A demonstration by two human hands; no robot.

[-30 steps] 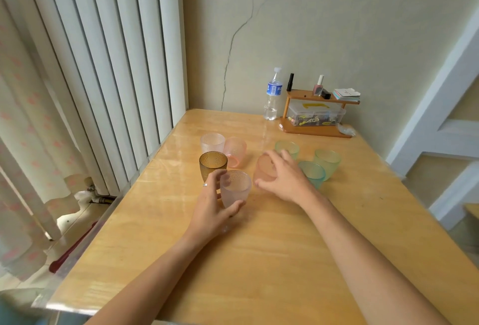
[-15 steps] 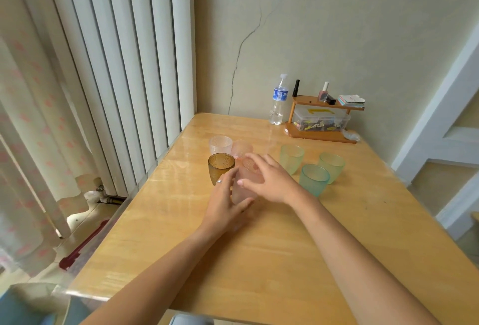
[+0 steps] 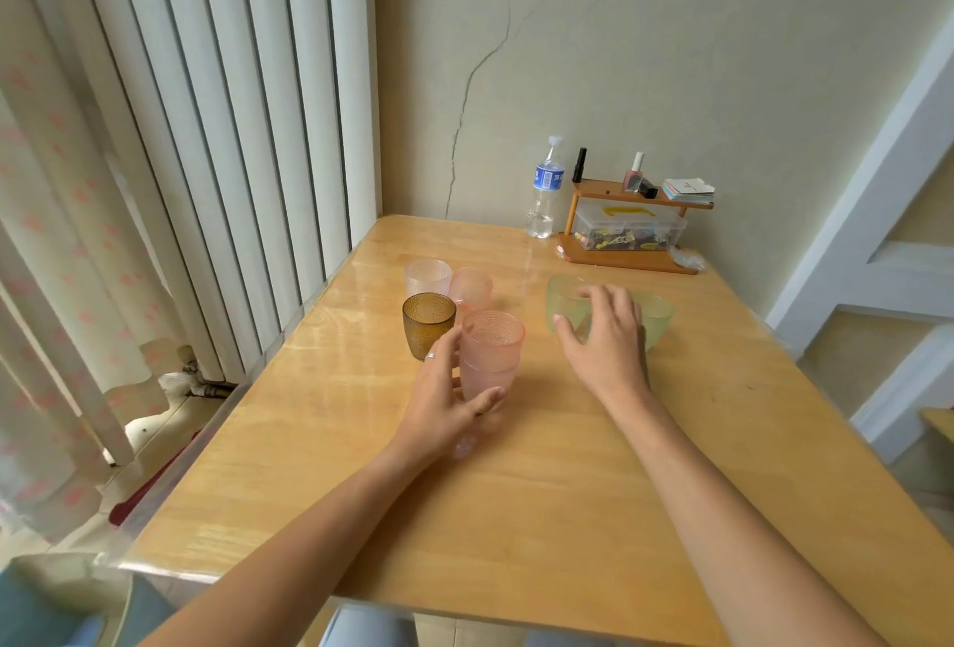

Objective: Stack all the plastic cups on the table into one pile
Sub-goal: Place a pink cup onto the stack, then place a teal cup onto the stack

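Note:
A short pile of two pink frosted cups (image 3: 490,352) stands on the wooden table (image 3: 542,491), and my left hand (image 3: 444,404) grips its lower part. Just behind it stand a brown cup (image 3: 428,323), a clear cup (image 3: 427,277) and a pale pink cup (image 3: 471,287). To the right, my right hand (image 3: 606,336) hovers with spread fingers over the green cups: one (image 3: 565,305) shows at its left, another (image 3: 658,318) at its right, and whatever lies under the palm is hidden.
At the table's far edge stand a water bottle (image 3: 546,192) and a small wooden shelf (image 3: 632,233) with a clear box, bottles and cards. White vertical blinds (image 3: 206,130) line the left side. A white door frame (image 3: 877,212) is at the right.
My right hand set the pink cup into the one my left hand holds, then let go and moved right to the green cups. My left hand has stayed on the pile.

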